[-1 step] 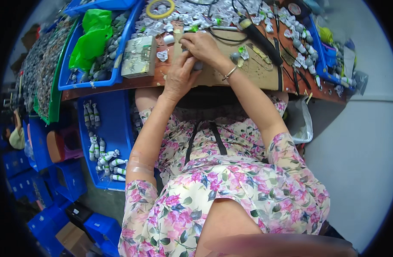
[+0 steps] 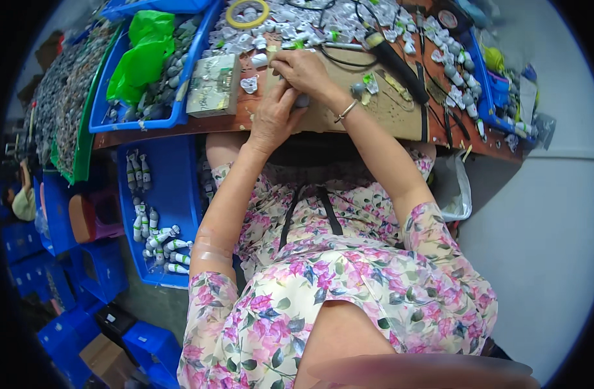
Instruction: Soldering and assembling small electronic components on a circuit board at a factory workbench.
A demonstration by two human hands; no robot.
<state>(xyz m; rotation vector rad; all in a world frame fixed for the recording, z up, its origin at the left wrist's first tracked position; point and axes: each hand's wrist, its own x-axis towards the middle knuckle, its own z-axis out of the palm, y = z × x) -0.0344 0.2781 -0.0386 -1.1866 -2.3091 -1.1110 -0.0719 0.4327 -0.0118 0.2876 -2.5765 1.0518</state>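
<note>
"Two hands meet over the cardboard sheet (image 2: 400, 122). Where's the piece they're on?"

"At the fingers themselves: one rounded end of a grey piece (image 2: 302, 100) peeks out beside the left hand (image 2: 274, 117), under the right hand (image 2: 302, 70)."

"Which hand is nearer?"

"Left, I'd say. Its thumb and forefinger look closed around the piece, with hardly any gap. The right fingers bend over the left ones, tips hidden, so I can't tell how far apart they are or whether they grip anything."

"And the long axis?"

"Can't tell; only that end shows."

"What else lies about the fingers?"

"A loose grey ball (image 2: 358, 89) to their right, near; beyond it, farther right, a black-handled tool (image 2: 400, 70). White parts (image 2: 316, 24) are heaped past the fingertips. To their left stands a pale box (image 2: 209, 97), apart from both hands."

"Any writing?"

"Dark, handwritten-looking marks on the box's near side, which I won't copy. Nothing legible on the grey piece; the green-banded pieces (image 2: 157, 236), well below and left of the fingers, are too small to read."
</note>
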